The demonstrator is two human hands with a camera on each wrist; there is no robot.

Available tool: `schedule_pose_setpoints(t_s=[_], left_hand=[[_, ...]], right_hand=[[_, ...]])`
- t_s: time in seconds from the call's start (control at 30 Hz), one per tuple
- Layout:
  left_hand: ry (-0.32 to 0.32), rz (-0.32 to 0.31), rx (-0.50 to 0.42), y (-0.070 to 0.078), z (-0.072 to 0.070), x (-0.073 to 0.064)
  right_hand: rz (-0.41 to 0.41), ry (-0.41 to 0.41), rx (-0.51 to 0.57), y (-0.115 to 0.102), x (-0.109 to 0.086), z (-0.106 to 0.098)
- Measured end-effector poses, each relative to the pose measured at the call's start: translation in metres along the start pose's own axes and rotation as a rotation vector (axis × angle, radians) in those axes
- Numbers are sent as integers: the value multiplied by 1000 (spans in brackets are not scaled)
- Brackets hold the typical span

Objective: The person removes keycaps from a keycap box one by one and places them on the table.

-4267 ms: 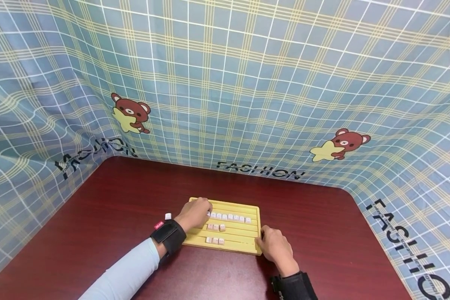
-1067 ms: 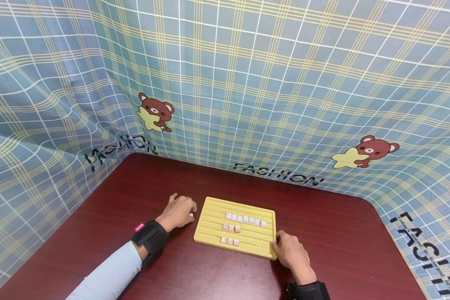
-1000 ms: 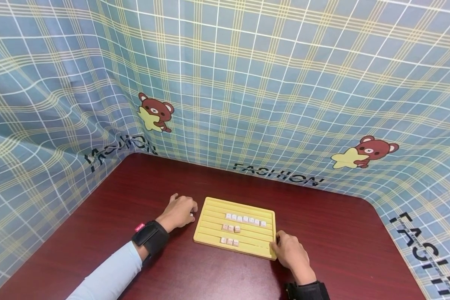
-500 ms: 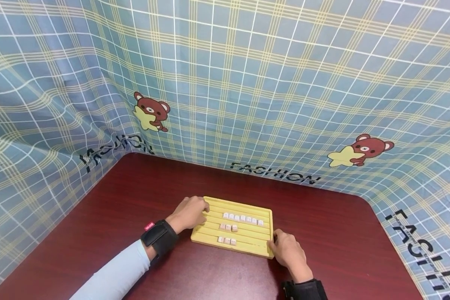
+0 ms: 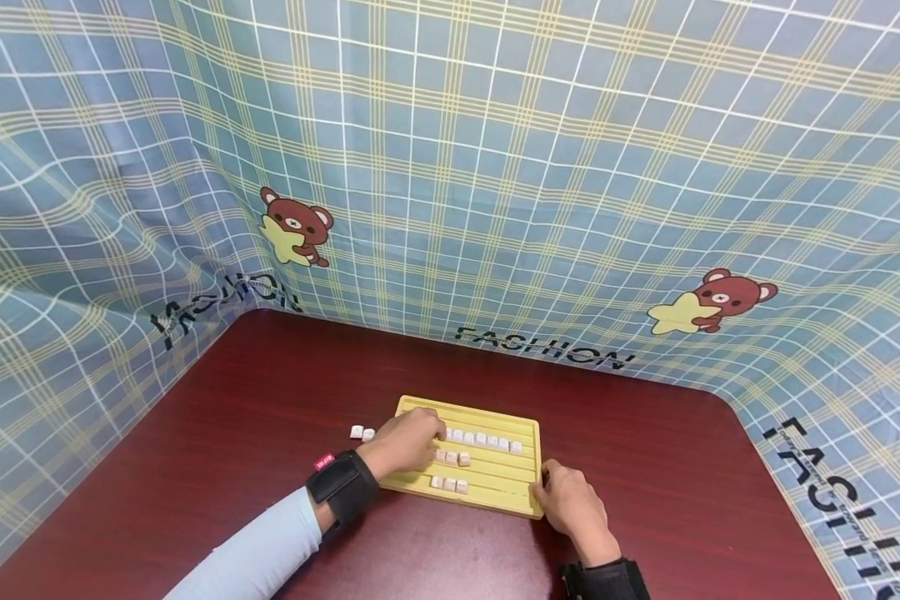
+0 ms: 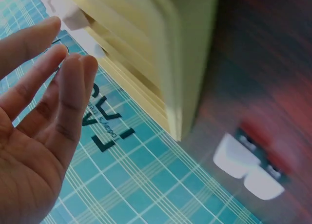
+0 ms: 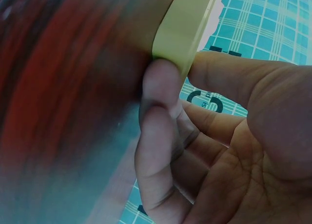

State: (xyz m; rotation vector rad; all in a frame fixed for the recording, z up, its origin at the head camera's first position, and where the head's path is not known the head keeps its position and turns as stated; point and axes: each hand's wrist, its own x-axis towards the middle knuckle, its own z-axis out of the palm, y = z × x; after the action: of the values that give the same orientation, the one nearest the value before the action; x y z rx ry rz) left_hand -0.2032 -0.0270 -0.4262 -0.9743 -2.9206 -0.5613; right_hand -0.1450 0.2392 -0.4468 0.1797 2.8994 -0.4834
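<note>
A yellow grooved tray (image 5: 495, 497) lies on the table with rows of small keycaps on it. Over its left part, my left hand (image 5: 405, 442) has its fingertips at the left end of the row of white keycaps (image 5: 481, 438). In the left wrist view a gap shows between the fingers of that left hand (image 6: 44, 112). Two white keycaps (image 6: 236, 155) lie on the table left of the tray. My right hand (image 5: 572, 500) grips the tray's near right corner, thumb on the top edge and fingers (image 7: 161, 82) against the outer wall.
Two shorter rows of beige keycaps, the middle row (image 5: 452, 457) and the front row (image 5: 448, 484), sit nearer me on the tray. A dark red table (image 5: 217, 433) carries everything. Blue plaid cloth (image 5: 480, 208) hangs behind the table and at both sides.
A second ago my left hand was over the keycaps on the table left of the tray. It has moved right onto the tray, uncovering two keycaps. My right hand keeps its grip.
</note>
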Motion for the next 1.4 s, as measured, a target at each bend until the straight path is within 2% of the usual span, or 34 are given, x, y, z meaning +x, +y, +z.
schedule_pose_setpoints(t_s=[0.27, 0.47, 0.87, 1.4], left_hand=[[-31, 36, -6, 8, 11, 5], [-8, 64, -5, 10, 16, 6], [-7, 27, -33, 9, 17, 5], [-1, 21, -49, 8, 18, 5]], right_hand=[[-3, 13, 6, 0, 1, 1], [-14, 26, -1, 1, 1, 1], [-4, 19, -13, 1, 1, 1], [2, 16, 1, 0, 1, 0]])
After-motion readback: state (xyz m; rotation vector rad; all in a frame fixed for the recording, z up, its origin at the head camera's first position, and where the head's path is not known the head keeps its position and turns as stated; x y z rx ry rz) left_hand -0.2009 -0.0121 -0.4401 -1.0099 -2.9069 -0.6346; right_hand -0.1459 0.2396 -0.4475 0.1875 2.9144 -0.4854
